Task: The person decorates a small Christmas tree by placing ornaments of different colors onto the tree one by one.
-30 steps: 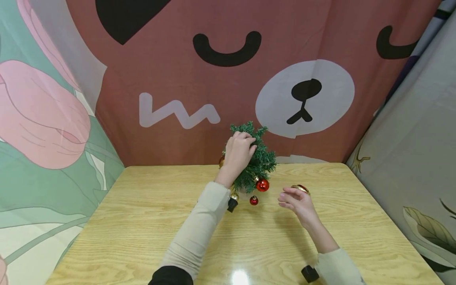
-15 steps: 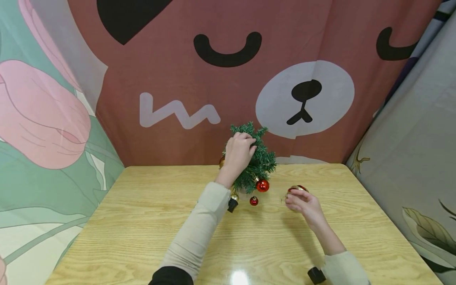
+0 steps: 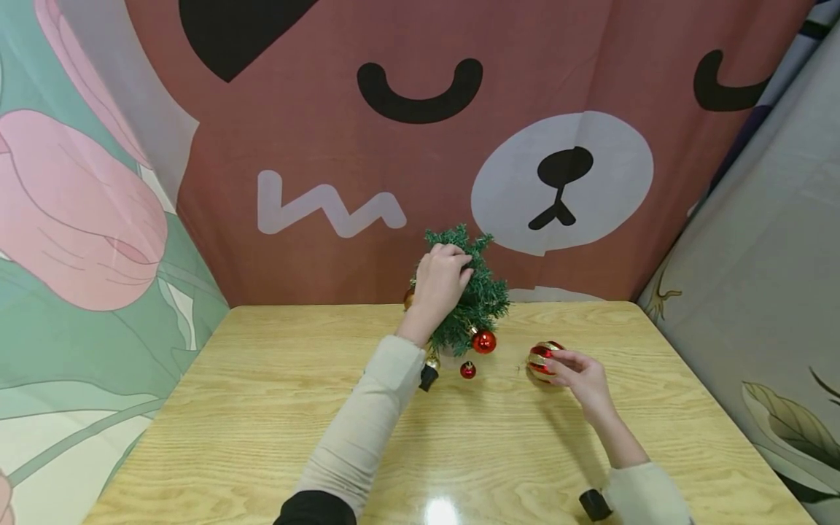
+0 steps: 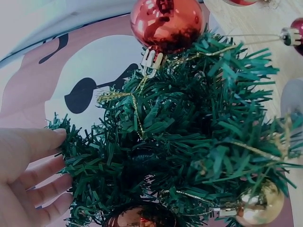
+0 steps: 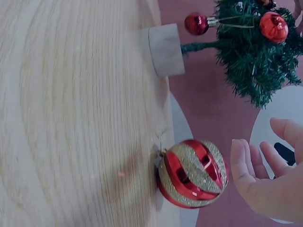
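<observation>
A small green artificial Christmas tree [image 3: 482,288] stands on the table near its far edge. My left hand [image 3: 442,284] holds the tree near its top; in the left wrist view, the thumb and fingers [image 4: 35,189] lie around a branch. Red baubles [image 3: 484,341] [image 4: 168,23], a small dark red bauble [image 3: 468,370] and a gold bauble [image 4: 260,205] hang from it on gold cords. To its right, a large red bauble with gold glitter stripes [image 3: 543,362] rests on the table. My right hand [image 3: 584,375] is beside that striped bauble, and the right wrist view shows a gap between them.
The tree's pale round base [image 5: 165,49] stands on the light wooden table [image 3: 262,408]. A printed curtain [image 3: 295,270] hangs right behind the far edge, with more patterned cloth [image 3: 741,292] along the right side. A black wrist device [image 3: 595,504] sits at the right cuff.
My right hand has drawn back to the right and slightly nearer me, uncovering more of the striped bauble. The left hand stays in place on the tree.
</observation>
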Demonstrator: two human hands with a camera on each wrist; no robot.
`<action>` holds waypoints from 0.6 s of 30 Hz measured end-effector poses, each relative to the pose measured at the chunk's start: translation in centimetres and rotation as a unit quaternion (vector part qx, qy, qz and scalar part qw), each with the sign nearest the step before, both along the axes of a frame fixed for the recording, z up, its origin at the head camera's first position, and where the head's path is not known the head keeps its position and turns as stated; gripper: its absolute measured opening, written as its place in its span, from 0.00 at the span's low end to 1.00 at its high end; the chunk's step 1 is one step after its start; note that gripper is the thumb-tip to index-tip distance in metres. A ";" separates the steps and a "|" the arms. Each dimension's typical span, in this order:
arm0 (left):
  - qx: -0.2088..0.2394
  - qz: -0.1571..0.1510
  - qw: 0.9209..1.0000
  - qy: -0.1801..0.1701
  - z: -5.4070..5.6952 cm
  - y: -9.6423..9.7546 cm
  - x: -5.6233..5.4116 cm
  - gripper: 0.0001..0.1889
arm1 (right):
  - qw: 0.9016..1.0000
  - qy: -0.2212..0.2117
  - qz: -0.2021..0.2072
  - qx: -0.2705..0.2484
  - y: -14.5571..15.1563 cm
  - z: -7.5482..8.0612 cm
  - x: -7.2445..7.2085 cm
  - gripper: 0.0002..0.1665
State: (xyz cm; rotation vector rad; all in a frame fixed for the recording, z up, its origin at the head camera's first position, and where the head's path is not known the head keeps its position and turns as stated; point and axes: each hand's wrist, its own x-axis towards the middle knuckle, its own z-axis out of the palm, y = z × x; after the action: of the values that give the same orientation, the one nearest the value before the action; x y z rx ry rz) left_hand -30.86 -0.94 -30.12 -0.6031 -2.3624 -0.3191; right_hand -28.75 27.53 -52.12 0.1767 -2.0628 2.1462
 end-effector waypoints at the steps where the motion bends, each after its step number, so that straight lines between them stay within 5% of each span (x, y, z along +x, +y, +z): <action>1: 0.000 0.000 1.000 0.001 0.0 0.0 0.0 0.11 | 0.999 -0.006 -0.023 0.030 0.4 -0.5 -0.5 0.15; 10: 0.016 -0.012 1.000 0.000 -0.1 -0.1 0.0 0.10 | 0.967 -0.046 -0.120 0.219 -3.2 8.3 4.5 0.25; 18: 0.015 -0.009 1.000 -0.004 0.0 -0.1 0.0 0.10 | 0.953 -0.064 -0.147 0.256 -2.9 8.3 4.1 0.25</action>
State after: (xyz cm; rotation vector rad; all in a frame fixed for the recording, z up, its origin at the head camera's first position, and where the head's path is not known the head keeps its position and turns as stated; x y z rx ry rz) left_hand -30.83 -1.01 -30.14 -0.6113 -2.3560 -0.3645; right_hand -24.68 24.64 -43.78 -0.2050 -2.4952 1.4568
